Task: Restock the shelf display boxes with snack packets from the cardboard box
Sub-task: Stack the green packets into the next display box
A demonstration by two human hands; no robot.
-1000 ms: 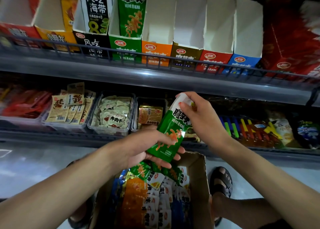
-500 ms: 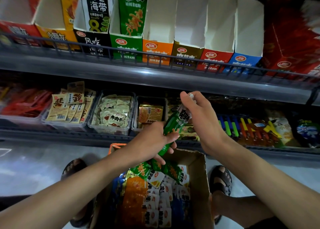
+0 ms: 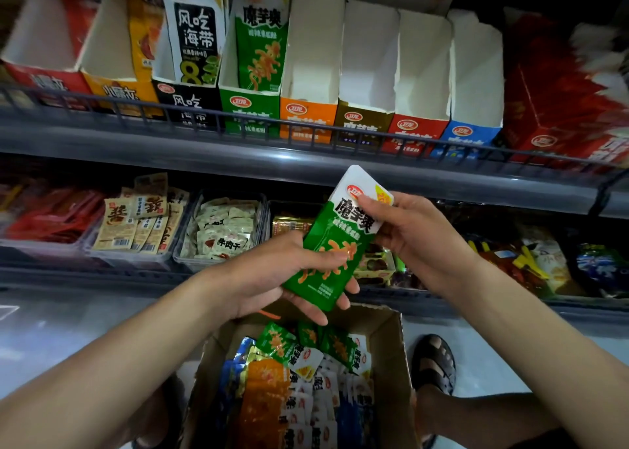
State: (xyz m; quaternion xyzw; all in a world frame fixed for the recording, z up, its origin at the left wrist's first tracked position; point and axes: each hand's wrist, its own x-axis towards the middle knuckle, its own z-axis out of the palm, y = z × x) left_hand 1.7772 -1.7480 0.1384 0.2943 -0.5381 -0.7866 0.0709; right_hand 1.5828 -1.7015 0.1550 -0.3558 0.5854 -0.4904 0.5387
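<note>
Head view. Both grips are closed on one green packet (image 3: 335,244), which is held slanted between them. The left grip (image 3: 269,278) takes the lower end, thumb across the printed face and fingers curled beneath. The right grip (image 3: 418,241) pinches the white top end, thumb in front and fingers behind. The top edge looks thick, so this may be several packets stacked; I cannot tell the count.

Directly beneath both grips the cardboard box (image 3: 391,356) sits open on the floor, with loose green, orange, blue and white packets inside. Up and to the left of the left grip, on the upper shelf, is the green display box (image 3: 250,115), with a matching packet upright in it. The orange display box (image 3: 308,118) is more nearly straight above the grips and shows only bare white inner walls. A wire rail (image 3: 204,122) runs along the shelf front, between the grips and the boxes.

Risks, as judged from here:
- Wrong slot. The orange display box is the nearer opening, so a straight lift would land green stock there.
- Slip. The film looks slick, and if this is a stack, handing it to one grip could let it fan out and drop into the cardboard box or onto the floor.
- Snag. A low approach could catch the packet's bottom edge on the wire rail.
- Crowding. The upright packet could be pushed back or folded over if the new one goes in at this slant.
</note>
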